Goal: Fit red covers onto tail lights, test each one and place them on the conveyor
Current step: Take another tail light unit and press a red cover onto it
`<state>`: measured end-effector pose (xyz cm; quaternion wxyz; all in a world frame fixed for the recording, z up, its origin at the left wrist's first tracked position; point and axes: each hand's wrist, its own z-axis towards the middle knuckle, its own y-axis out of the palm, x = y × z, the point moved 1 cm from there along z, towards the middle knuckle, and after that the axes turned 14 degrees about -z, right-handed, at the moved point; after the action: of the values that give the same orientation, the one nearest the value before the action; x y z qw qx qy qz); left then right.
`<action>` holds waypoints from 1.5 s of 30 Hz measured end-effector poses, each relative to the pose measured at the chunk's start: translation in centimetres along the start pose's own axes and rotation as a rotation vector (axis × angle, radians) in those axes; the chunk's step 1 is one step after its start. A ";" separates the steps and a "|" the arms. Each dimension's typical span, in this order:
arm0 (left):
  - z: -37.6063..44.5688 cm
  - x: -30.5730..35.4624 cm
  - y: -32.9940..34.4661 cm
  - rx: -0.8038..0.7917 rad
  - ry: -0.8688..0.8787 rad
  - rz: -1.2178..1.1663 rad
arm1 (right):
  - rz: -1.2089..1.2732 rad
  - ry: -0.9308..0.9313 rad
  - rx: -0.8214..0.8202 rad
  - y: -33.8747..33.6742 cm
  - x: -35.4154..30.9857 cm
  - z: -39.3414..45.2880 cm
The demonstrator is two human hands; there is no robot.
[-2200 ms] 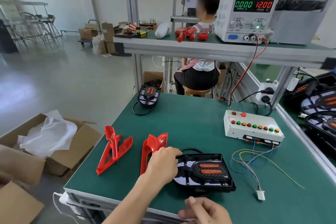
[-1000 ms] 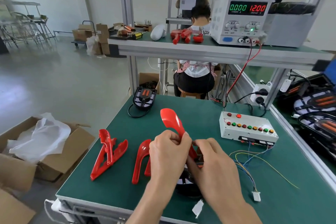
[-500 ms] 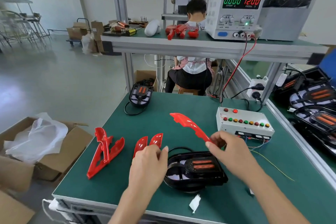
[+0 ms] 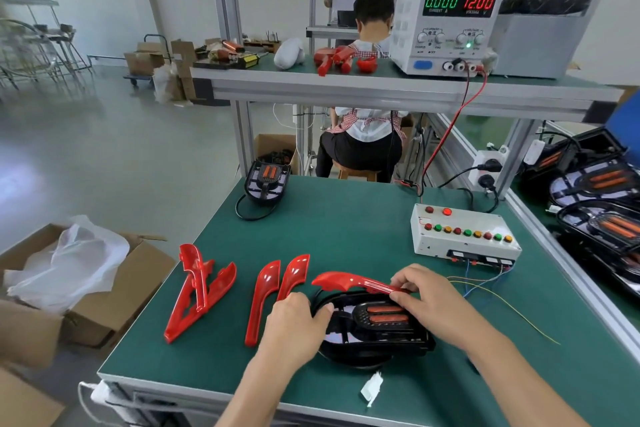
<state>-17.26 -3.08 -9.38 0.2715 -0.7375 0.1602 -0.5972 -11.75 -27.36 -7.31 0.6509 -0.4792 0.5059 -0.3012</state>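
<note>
Cardboard box [image 4: 114, 291] beside bench [image 4: 346, 225]

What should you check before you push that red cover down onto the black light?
1. Red cover gripped: ok, right hand pinches its end.
2. Tail light steadied: ok, left hand holds its left edge.
3. Cover over the light: ok, it hangs along the far edge.
4. Cover seated: not ok, the free end is lifted.
5. Clips lined up: cannot tell, hidden beneath.
6. Power supply on: ok, display reads 12.00.
</note>
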 end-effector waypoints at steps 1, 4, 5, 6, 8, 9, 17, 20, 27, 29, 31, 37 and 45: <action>0.1 0.0 -0.1 -0.015 -0.008 -0.037 | 0.008 -0.001 0.006 0.1 0.1 -0.1; 0.1 -0.3 -0.3 -0.047 0.008 -0.121 | 0.054 0.010 0.030 0.2 0.8 -0.6; 0.1 -0.4 -0.2 -0.066 0.023 -0.149 | 0.073 0.016 0.044 0.1 1.1 -0.7; 0.2 -0.4 -0.1 -0.085 0.039 -0.184 | 0.089 0.017 0.057 0.1 1.4 -0.9; 0.3 -0.3 0.0 -0.096 0.066 -0.273 | 0.100 0.004 0.073 0.2 1.9 -1.4; 0.2 -0.2 0.1 -0.092 0.074 -0.315 | 0.098 -0.004 0.079 0.3 2.1 -1.8; -0.8 -0.5 1.1 -0.194 0.057 -0.483 | 0.177 -0.022 0.175 0.8 3.2 -4.0; -0.9 -0.2 1.2 -0.249 0.015 -0.661 | 0.203 -0.008 0.183 0.8 3.3 -4.2; -0.4 0.8 1.9 -0.180 -0.203 -0.909 | 0.194 -0.073 0.219 0.5 2.7 -4.6; -0.1 1.1 1.9 -0.128 -0.277 -0.937 | 0.199 -0.096 0.246 0.6 2.4 -4.7; 0.2 1.7 1.8 -0.119 -0.325 -0.923 | 0.214 -0.114 0.276 0.8 2.1 -5.0; 1.5 2.5 1.6 -0.171 -0.312 -0.830 | 0.279 -0.126 0.363 1.6 2.0 -5.4; 1.5 2.1 1.3 -0.244 -0.322 -0.884 | 0.316 -0.106 0.403 2.2 2.1 -5.2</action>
<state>-15.24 -5.00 -8.67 -0.0752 -0.8444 -0.1435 -0.5107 -16.25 -30.04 -10.24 0.7980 -0.2700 0.4692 -0.2649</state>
